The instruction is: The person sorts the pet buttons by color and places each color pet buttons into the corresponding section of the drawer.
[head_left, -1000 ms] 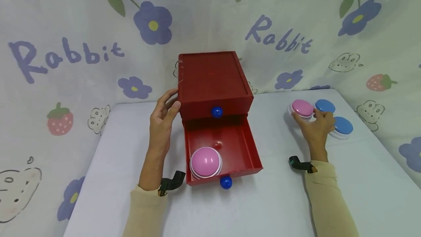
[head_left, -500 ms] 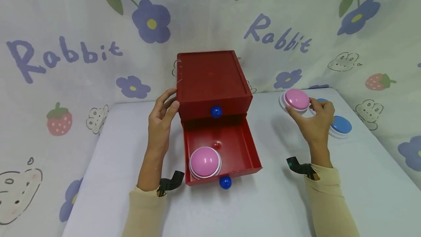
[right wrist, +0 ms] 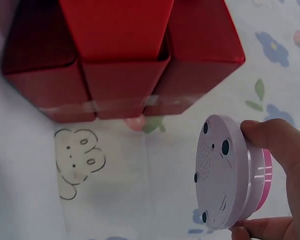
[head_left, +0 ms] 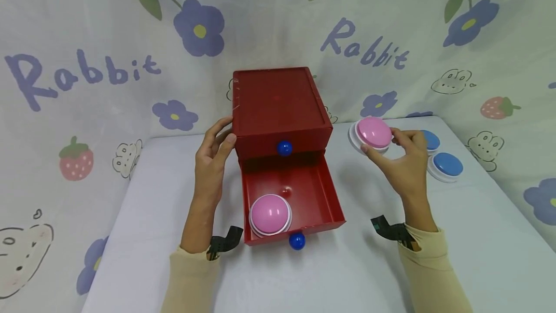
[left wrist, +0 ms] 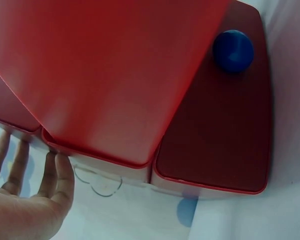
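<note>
Pink button [head_left: 371, 134] is hovering over the table [head_left: 312, 279], near its far edge, so I'd be pinching just the white rim [head_left: 354, 140], off the dome [head_left: 375, 132], and going easy on the tilt. It's sitting clamped between thumb and fingers of the right hand [head_left: 403, 163], mostly sticking out past the tips. Left hand [head_left: 210, 158] is resting loosely, fingers uncurled, against the box's left side.

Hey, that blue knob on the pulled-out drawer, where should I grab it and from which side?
Probably pinch the round sides of the blue knob between thumb and fingertips, coming straight in from the front, your side of the table. It's a ball standing out from the front of the open drawer, with nothing crowding it, so fingers should fit around it.
</note>
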`<state>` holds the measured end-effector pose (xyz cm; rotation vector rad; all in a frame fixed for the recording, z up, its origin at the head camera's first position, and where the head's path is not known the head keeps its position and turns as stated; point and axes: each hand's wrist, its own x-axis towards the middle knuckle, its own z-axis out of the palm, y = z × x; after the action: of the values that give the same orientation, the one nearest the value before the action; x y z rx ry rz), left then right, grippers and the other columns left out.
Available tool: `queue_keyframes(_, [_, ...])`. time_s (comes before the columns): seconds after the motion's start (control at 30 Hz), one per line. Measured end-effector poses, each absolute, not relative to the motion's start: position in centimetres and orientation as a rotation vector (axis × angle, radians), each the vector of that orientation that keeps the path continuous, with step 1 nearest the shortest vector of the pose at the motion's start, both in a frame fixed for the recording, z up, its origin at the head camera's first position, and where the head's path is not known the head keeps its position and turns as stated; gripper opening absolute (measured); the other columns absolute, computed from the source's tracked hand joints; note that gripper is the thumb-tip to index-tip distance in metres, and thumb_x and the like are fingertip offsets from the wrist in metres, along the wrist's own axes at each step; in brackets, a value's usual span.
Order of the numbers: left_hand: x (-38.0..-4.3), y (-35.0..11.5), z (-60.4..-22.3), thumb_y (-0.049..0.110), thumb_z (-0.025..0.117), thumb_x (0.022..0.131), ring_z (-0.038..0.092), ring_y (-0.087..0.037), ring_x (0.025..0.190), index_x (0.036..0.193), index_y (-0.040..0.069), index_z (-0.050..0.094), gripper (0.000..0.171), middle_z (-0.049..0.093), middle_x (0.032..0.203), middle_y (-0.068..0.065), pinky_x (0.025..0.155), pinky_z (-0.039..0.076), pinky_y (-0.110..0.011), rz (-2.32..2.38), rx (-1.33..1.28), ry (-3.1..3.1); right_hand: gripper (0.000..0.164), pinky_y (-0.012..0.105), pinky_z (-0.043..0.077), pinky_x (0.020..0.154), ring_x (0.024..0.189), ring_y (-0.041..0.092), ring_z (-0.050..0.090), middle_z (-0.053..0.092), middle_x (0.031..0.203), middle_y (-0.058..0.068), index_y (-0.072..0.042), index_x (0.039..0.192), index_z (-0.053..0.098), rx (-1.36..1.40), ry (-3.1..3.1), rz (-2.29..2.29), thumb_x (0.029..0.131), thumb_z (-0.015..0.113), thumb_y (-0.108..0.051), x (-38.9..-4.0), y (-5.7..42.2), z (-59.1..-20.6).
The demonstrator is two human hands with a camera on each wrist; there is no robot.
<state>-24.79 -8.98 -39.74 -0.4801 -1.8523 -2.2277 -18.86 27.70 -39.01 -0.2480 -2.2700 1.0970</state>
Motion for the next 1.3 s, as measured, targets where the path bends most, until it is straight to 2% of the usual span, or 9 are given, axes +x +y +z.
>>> queue_keyframes(0.3, [-24.8, -8.9, -39.7, 0.022, 0.060, 0.100, 0.044, -0.029, 0.133, 0.144, 0.017, 0.054, 0.044, 0.051, 0.144, -0.008, 0.109, 0.041, -0.038, -2.234, -0.492, -1.841, 0.063, 0.039, 0.044, 0.087, 0.115, 0.019, 0.048, 0.050, 0.110, 0.013, -0.002, 0.127, 0.067, -0.075, -2.273, 1.111, 0.072, 0.090, -0.021, -18.3, 26.3, -38.6])
queue_keyframes(0.53, [-24.8, -9.0, -39.7, 0.023, 0.060, 0.100, 0.043, -0.031, 0.134, 0.144, 0.017, 0.054, 0.045, 0.050, 0.145, -0.007, 0.109, 0.041, -0.039, -2.228, -0.486, -1.847, 0.066, 0.042, 0.043, 0.087, 0.114, 0.017, 0.048, 0.052, 0.112, 0.012, -0.004, 0.128, 0.067, 0.028, -2.276, 1.127, 0.068, 0.091, -0.017, -17.3, 25.1, -37.7])
queue_keyframes(0.73, [-24.7, -9.0, -39.7, 0.024, 0.061, 0.100, 0.043, -0.030, 0.135, 0.144, 0.018, 0.054, 0.045, 0.049, 0.145, -0.006, 0.110, 0.041, -0.040, -2.223, -0.479, -1.857, 0.068, 0.028, 0.042, 0.089, 0.115, 0.012, 0.047, 0.053, 0.115, 0.011, -0.004, 0.128, 0.067, 0.128, -2.279, 1.135, 0.066, 0.091, -0.013, -16.1, 24.1, -36.9])
queue_keyframes(0.8, [-24.7, -9.0, -39.7, 0.024, 0.060, 0.100, 0.043, -0.030, 0.135, 0.144, 0.018, 0.054, 0.045, 0.050, 0.145, -0.006, 0.109, 0.041, -0.040, -2.217, -0.480, -1.863, 0.068, 0.026, 0.041, 0.089, 0.116, 0.012, 0.047, 0.054, 0.115, 0.010, -0.005, 0.128, 0.067, 0.164, -2.282, 1.149, 0.065, 0.092, -0.012, -15.8, 23.7, -36.7])
queue_keyframes(1.07, [-24.7, -8.9, -39.7, 0.024, 0.060, 0.100, 0.043, -0.030, 0.135, 0.144, 0.018, 0.054, 0.045, 0.051, 0.145, -0.007, 0.109, 0.041, -0.040, -2.217, -0.486, -1.863, 0.069, 0.042, 0.041, 0.086, 0.116, 0.016, 0.047, 0.054, 0.115, 0.007, -0.008, 0.127, 0.068, 0.296, -2.317, 1.196, 0.063, 0.093, -0.013, -15.0, 22.0, -36.8])
queue_keyframes(1.3, [-24.8, -9.0, -39.7, 0.023, 0.061, 0.100, 0.044, -0.029, 0.135, 0.144, 0.017, 0.054, 0.045, 0.051, 0.144, -0.007, 0.110, 0.040, -0.040, -2.222, -0.484, -1.854, 0.068, 0.043, 0.041, 0.084, 0.117, 0.015, 0.043, 0.053, 0.114, 0.003, -0.012, 0.127, 0.068, 0.347, -2.352, 1.224, 0.064, 0.094, -0.017, -15.0, 21.1, -37.3])
